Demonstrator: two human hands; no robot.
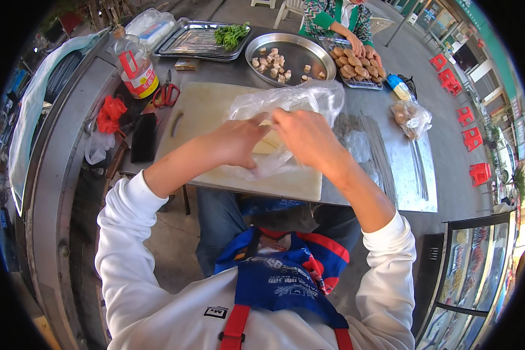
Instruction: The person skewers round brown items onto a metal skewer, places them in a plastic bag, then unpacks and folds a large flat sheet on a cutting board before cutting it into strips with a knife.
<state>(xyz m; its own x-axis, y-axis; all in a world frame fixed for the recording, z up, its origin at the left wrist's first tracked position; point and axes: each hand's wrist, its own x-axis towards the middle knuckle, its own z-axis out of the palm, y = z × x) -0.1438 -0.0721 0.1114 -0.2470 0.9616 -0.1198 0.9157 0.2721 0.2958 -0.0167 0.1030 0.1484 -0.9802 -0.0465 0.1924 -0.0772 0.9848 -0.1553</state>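
A clear plastic bag (319, 98) lies spread and crumpled on a pale plastic cutting board (205, 103). Pale yellow flat pieces of food (264, 146) show between my hands, in or under the film. My right hand (306, 138) pinches the bag near its middle, fingertips bent inward. My left hand (234, 140) is at the bag's left side, its thumb spread low over the film and its fingers close to my right fingertips. Both hands are slightly blurred, and whether the left one grips the film is hard to see.
Behind the board stands a round metal pan (291, 41) holding pale chunks. Leafy greens (232, 36) lie on stacked trays (192, 37). Red-handled scissors (166, 94), a phone (143, 138) and a large bottle (135, 70) are left; metal skewers (378, 153) right. Another person's hands (363, 50) touch skewered brown food (354, 65).
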